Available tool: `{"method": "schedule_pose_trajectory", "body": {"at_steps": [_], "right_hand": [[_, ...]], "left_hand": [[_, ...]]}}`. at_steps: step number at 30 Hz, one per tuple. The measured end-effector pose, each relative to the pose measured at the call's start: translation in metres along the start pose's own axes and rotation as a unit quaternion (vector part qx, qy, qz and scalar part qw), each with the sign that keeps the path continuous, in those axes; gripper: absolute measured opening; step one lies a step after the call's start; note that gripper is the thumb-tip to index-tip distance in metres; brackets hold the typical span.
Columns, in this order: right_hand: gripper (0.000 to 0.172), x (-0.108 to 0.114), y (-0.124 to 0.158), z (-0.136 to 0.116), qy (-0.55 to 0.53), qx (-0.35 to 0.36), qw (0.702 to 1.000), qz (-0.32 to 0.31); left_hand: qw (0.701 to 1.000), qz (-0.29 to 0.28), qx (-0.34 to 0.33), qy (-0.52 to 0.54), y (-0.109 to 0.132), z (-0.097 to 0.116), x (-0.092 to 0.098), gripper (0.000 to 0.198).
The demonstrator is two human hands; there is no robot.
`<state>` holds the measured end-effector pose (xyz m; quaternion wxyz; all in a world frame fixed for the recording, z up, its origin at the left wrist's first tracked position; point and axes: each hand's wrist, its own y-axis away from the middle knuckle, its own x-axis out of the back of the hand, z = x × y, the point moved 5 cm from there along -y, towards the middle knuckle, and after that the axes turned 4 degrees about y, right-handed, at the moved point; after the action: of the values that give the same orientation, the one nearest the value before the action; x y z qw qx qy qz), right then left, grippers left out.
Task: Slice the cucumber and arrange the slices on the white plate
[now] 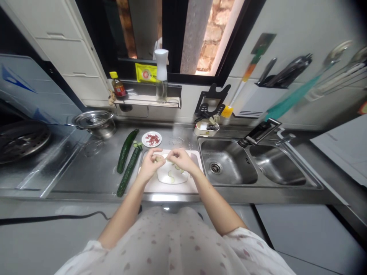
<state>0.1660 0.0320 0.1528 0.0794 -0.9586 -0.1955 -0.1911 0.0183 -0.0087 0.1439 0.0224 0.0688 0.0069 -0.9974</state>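
Over a white plate (pixel 163 176) on a white cutting board (pixel 149 187), my two hands are close together. My left hand (pixel 150 163) is closed, with pale green cucumber slices (pixel 158 160) between its fingers and thumb. Opposite it, my right hand (pixel 180 158) pinches with thumb and fingertips; whatever it holds is too small to make out. Thin curved cucumber slices (pixel 171 178) lie on the plate. To the left are a whole cucumber (pixel 126 151) and a cut cucumber (pixel 129 172), with a few slices (pixel 137 144) at the latter's far end.
A small dish of chopped red pieces (pixel 151 139) stands behind my left hand. The double sink (pixel 229 160) lies to the right. A lidded steel pot (pixel 97 124) is at the back left. Bottles stand on the window shelf (pixel 146 101); a knife holder (pixel 258 95) hangs at right.
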Motion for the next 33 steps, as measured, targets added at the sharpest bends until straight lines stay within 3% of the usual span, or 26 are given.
{"method": "schedule_pose_trajectory", "body": {"at_steps": [9,17,21,27,33], "right_hand": [[0.016,0.002,0.002,0.016,0.032,-0.023,0.999,-0.018],[0.015,-0.001,0.007,0.06,0.078,-0.085,0.992,-0.048],[0.011,-0.007,0.012,0.079,0.148,-0.087,0.984,-0.057],[0.011,-0.021,0.021,0.106,0.298,-0.13,0.94,-0.105],[0.017,-0.03,0.028,0.115,0.37,-0.172,0.904,-0.13]], "left_hand": [[0.998,-0.007,-0.029,-0.058,0.001,-0.004,-0.005,0.039],[0.998,-0.007,0.037,-0.047,-0.002,-0.058,0.003,0.038],[0.992,-0.016,0.06,-0.113,0.0,-0.087,0.006,0.03],[0.956,-0.023,0.075,-0.283,0.006,-0.116,0.006,0.013],[0.9,-0.071,0.078,-0.423,0.01,-0.127,-0.006,0.013]]}}
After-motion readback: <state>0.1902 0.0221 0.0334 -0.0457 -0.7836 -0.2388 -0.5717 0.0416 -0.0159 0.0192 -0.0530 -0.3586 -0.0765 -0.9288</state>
